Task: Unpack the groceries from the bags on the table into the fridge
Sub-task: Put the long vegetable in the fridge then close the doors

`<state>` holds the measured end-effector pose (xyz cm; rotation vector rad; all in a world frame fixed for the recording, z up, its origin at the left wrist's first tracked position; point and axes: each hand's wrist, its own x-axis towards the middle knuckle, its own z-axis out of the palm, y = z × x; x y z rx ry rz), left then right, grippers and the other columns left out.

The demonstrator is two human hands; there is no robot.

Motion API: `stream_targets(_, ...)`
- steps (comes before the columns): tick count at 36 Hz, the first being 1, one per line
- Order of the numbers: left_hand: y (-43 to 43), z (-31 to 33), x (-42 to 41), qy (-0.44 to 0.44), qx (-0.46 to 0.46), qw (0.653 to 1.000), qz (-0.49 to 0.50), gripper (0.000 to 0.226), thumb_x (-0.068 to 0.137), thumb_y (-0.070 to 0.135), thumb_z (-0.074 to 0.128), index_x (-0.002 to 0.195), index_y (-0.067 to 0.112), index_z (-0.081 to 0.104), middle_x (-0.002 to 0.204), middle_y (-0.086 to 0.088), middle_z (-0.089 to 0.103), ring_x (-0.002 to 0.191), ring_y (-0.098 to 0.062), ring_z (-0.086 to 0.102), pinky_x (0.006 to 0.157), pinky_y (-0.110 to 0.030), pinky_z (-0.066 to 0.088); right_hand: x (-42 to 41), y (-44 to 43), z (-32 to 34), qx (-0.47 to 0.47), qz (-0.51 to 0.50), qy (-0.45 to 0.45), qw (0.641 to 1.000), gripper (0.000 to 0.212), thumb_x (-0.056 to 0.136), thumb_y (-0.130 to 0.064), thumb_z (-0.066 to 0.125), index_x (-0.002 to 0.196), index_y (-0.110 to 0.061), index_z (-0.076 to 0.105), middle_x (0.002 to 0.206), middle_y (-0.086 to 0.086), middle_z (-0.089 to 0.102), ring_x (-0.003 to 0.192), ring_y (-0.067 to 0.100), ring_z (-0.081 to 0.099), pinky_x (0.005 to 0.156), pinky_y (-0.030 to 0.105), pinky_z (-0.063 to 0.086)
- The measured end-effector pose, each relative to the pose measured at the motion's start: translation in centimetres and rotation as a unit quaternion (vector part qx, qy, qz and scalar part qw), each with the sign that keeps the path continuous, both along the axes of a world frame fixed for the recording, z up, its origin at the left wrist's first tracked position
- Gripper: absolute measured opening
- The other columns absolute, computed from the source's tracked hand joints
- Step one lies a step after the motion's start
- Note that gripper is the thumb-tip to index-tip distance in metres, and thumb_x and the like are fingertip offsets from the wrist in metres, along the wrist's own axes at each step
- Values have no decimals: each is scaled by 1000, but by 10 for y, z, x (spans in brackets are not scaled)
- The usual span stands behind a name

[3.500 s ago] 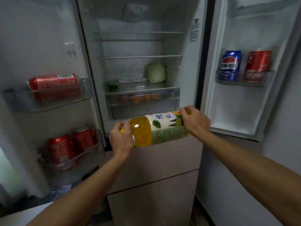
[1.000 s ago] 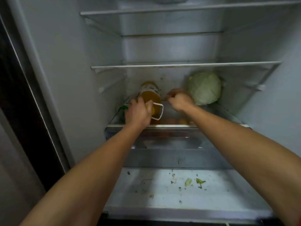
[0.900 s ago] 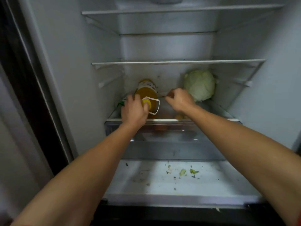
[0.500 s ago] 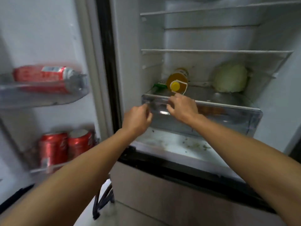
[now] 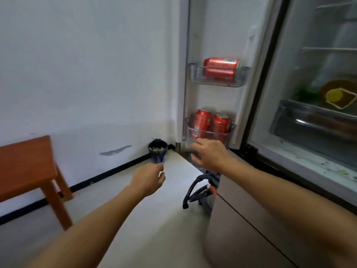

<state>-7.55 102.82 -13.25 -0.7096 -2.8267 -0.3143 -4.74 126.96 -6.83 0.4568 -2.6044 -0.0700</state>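
**Desk:** How far along are you?

**Operator:** Partway, I judge. The juice bottle [image 5: 337,95] lies on its side inside the fridge [image 5: 301,161], on the shelf above the crisper drawer [image 5: 309,124], cap toward me. The fridge's left door [image 5: 218,45] stands open with one red can [image 5: 220,71] lying in its upper bin and two upright cans [image 5: 211,123] in the lower bin. Both my hands hold nothing: the left hand [image 5: 147,179] hangs loosely curled, below and left of that door, and the right hand [image 5: 209,154] is half-curled, fingers relaxed, just in front of the lower bin.

**Desk:** What's left?

**Operator:** I can't count it. Only a corner of a wooden table [image 5: 25,165] shows, far left of the fridge, and no bags are in view. I'd guess more groceries wait there.

**Desk:** Anything else unclear?

**Operator:** The fridge interior is cut off at the right edge and blurred. Something green sits beside the bottle; I can't identify it. A small dark bin [image 5: 157,152] stands in the corner by the door.
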Motion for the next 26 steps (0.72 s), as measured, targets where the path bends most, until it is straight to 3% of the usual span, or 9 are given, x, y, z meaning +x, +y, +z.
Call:
stream_targets(4,-112,-11,15,-18,5,996,89,25,94,37,47,106,21,61,94,1,68,86,-22,62,66,-31,44,-19,-105,-8,20,73,-9,997,21,77,-34,66,92,-20,72,79,0,64,65,24,64,49,28,45)
stream_targets(8,-234,-15,39,-55,-2,983,174,22,94,38,48,104,23,60,93,3,68,81,-17,63,68,-31,50,-40,-225,-25,21,143,-44,988,34,83,-39,48,99,-18,70,85,2,65,73,26,66,54,33,51)
stream_targets(12,-358,-7,65,-96,-15,964,248,18,95,34,51,102,21,62,96,2,67,83,-15,61,74,-31,51,-50,-357,-34,10,225,-48,973,31,89,-36,58,113,-18,67,101,3,67,88,26,67,66,32,48)
stream_targets(16,-465,-2,92,-103,-23,935,338,19,95,32,51,105,19,61,97,0,65,80,-14,57,68,-29,44,-51,-479,-46,7,303,-58,951,33,94,-40,51,117,-22,64,106,-2,65,91,20,65,71,31,52)
stream_targets(20,-543,-2,110,-103,-6,911,399,21,94,33,51,106,20,61,95,-1,65,81,-16,60,68,-31,48,-57,-577,-53,17,369,-63,927,29,95,-39,49,115,-23,62,105,-4,62,92,17,61,68,25,42)
stream_targets(26,-635,-12,113,-100,12,879,465,23,92,36,51,105,21,62,98,-1,66,88,-20,61,78,-36,53,-86,-698,-68,37,427,-89,899,32,97,-40,46,121,-24,58,110,-2,60,96,18,59,69,29,46)
